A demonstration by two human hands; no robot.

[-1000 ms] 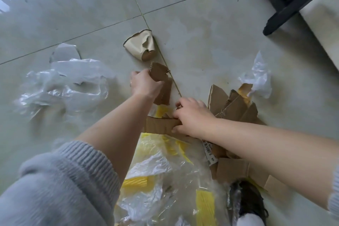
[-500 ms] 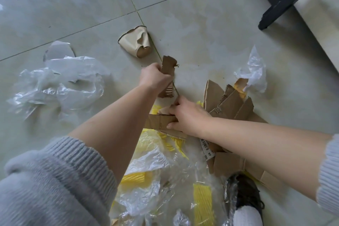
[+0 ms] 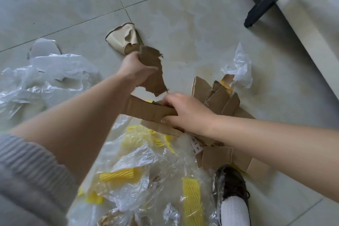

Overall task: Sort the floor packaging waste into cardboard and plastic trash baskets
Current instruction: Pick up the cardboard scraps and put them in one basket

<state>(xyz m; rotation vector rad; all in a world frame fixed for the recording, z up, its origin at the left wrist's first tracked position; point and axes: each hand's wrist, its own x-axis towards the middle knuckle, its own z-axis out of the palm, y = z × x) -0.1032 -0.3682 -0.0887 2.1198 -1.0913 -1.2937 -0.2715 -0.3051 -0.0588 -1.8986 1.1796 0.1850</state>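
Note:
My left hand (image 3: 136, 69) grips a torn brown cardboard scrap (image 3: 153, 73), held a little above the floor. My right hand (image 3: 185, 111) is closed on a flat cardboard strip (image 3: 146, 110) that lies over a pile of cardboard pieces (image 3: 218, 97). Below both arms spreads clear plastic film with yellow foam strips (image 3: 146, 170). A crushed paper cup (image 3: 122, 39) lies on the tiles just beyond my left hand. No baskets are in view.
Crumpled clear plastic (image 3: 44, 77) lies at the left, and a small white plastic scrap (image 3: 238, 68) at the right. A black furniture leg (image 3: 264, 0) crosses the top right. A dark shoe with a white sock (image 3: 234, 194) stands at the bottom.
My left hand has lifted the torn scrap and moved it right, toward the right hand. The right hand has kept its hold on the strip.

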